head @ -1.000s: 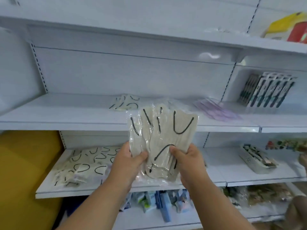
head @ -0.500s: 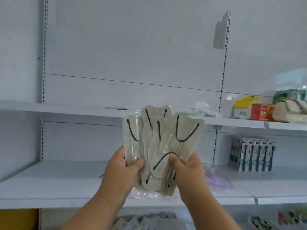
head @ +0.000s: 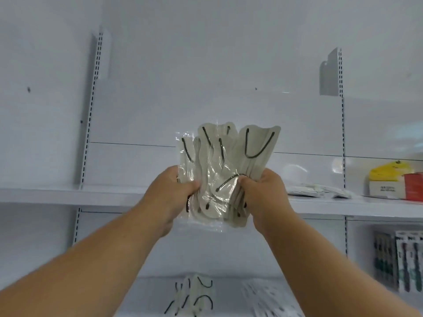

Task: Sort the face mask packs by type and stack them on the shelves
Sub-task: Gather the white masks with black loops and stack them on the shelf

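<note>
- Both hands, left hand (head: 174, 191) and right hand (head: 263, 191), grip a fanned bundle of beige face mask packs in clear plastic (head: 225, 170), held up before the white upper shelf (head: 96, 195).
- Similar beige packs (head: 194, 296) already lie on the lower shelf (head: 229, 280); this bundle is not yet placed, so I judge the sorting is partly done.

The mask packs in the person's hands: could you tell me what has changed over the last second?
The fanned mask packs have been lifted from the middle shelf level up to the upper shelf, and the view has tilted up with them. Nothing was taken or let go: the left hand and right hand still grip the bundle's lower half, thumbs in front.
</note>
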Tool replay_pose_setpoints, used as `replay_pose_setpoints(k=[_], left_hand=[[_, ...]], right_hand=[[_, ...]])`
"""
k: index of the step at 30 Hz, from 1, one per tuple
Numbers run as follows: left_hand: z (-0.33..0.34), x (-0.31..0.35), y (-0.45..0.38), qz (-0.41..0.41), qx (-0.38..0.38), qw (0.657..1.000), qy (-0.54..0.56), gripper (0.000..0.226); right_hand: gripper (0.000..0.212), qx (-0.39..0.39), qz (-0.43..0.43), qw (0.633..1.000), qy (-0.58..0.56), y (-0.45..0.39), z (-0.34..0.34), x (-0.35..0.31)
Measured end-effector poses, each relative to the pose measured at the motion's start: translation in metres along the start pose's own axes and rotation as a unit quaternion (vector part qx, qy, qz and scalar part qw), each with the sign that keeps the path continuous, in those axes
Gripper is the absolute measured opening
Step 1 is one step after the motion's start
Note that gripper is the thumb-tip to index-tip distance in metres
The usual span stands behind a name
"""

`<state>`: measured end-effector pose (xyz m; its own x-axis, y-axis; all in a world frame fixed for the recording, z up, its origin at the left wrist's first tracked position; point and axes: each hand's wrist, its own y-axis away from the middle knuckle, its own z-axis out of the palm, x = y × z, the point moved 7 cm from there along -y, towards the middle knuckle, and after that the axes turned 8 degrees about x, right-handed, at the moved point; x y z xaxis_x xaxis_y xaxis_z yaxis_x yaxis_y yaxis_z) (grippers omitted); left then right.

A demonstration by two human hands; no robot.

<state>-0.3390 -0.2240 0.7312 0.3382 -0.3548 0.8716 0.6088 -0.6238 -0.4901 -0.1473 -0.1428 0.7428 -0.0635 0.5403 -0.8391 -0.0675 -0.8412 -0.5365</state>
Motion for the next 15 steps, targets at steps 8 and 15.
replay_pose_setpoints(k=[8, 15], left_hand=[[0.011, 0.02, -0.138, 0.01, -0.03, 0.998, -0.054, 0.026], [0.037, -0.014, -0.21, -0.052, -0.048, 0.994, -0.081, 0.012]], right_hand=[[0.01, -0.003, -0.029, 0.998, 0.047, -0.11, 0.08, -0.012], [0.023, -0.076, 0.006, 0.988, 0.136, -0.19, 0.135, 0.033]])
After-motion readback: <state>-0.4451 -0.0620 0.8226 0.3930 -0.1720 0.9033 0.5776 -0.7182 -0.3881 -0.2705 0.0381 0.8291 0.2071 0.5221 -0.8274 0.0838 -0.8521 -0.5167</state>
